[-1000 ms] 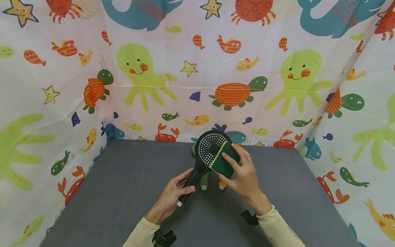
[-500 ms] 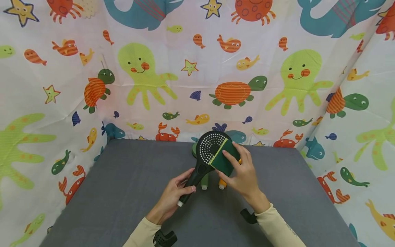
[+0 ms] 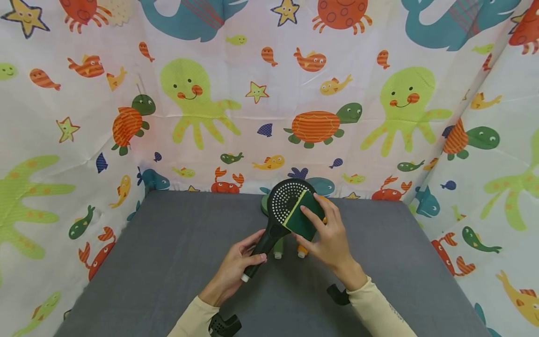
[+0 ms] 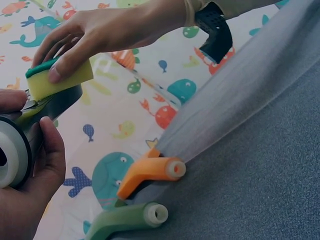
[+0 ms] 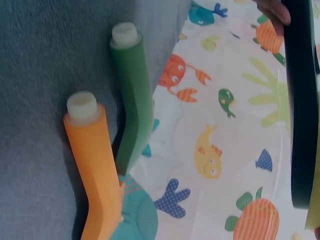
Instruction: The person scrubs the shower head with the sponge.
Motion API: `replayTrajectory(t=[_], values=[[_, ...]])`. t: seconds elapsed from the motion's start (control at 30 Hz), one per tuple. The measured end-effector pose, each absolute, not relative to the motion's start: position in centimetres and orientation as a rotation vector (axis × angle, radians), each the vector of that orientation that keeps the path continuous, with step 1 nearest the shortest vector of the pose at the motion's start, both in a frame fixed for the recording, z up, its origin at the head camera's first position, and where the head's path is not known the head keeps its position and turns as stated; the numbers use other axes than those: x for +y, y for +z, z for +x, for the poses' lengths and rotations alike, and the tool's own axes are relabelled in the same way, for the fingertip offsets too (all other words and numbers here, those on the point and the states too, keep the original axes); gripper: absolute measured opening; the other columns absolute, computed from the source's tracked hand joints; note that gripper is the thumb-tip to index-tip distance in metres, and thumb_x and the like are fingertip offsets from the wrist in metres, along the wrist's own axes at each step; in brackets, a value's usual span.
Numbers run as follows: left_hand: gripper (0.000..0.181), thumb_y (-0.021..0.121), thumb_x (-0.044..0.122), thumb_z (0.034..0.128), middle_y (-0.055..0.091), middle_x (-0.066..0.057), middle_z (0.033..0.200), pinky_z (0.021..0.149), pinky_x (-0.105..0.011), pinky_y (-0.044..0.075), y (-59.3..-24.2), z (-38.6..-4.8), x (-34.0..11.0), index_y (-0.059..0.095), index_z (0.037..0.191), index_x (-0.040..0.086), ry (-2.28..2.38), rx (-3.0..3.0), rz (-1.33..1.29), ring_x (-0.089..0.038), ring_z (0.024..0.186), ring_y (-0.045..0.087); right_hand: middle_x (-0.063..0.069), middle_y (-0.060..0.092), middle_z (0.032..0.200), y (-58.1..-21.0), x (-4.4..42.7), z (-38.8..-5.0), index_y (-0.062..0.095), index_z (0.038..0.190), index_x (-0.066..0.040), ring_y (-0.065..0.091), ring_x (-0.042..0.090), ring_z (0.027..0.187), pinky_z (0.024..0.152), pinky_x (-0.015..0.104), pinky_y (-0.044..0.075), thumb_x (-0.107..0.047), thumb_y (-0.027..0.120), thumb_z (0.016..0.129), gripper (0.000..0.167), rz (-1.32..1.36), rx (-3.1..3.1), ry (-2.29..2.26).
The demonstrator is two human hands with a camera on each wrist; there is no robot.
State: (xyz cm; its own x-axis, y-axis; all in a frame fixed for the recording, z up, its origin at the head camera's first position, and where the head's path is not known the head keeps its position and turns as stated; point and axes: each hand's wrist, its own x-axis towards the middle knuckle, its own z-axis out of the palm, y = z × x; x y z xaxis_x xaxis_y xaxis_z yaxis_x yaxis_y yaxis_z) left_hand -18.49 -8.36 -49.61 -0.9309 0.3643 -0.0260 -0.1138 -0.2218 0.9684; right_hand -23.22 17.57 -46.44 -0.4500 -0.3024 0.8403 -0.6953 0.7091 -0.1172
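Note:
My left hand (image 3: 236,264) grips the handle of a black shower head (image 3: 290,201), which is held tilted above the table with its dotted spray face toward the head camera. A sponge (image 3: 304,216) with a dark green scouring side and a yellow side is pinched in my right hand (image 3: 330,234). The sponge lies against the right part of the spray face, yellow side down, as the left wrist view shows with the sponge (image 4: 62,80) under the thumb. Only the edge of the shower head (image 5: 302,110) appears in the right wrist view.
Behind the held shower head, a green shower head (image 5: 131,95) and an orange one (image 5: 90,155) lie side by side on the grey table (image 3: 189,243), partly hidden in the head view. A curtain (image 3: 252,117) printed with sea animals stands around the table's back and sides.
The sponge and my right hand have shifted slightly left across the spray face. My left hand keeps its grip on the shower head handle.

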Motion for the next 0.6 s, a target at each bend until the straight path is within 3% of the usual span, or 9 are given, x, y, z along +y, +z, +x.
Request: replayTrajectory(t=[0.6], values=[[0.067, 0.067, 0.003, 0.0895, 0.038, -0.014, 0.153, 0.092, -0.027, 0.050, -49.12, -18.87, -7.79, 0.041, 0.150, 0.015, 2.193, 1.735, 0.281, -0.018, 0.114, 0.057, 0.021, 0.046, 0.146, -45.78, 17.81, -23.51, 0.064, 0.129, -0.016, 0.044, 0.042, 0.127, 0.090, 0.059, 0.051, -0.065, 0.056, 0.087, 0.066, 0.729, -2.063, 0.635]])
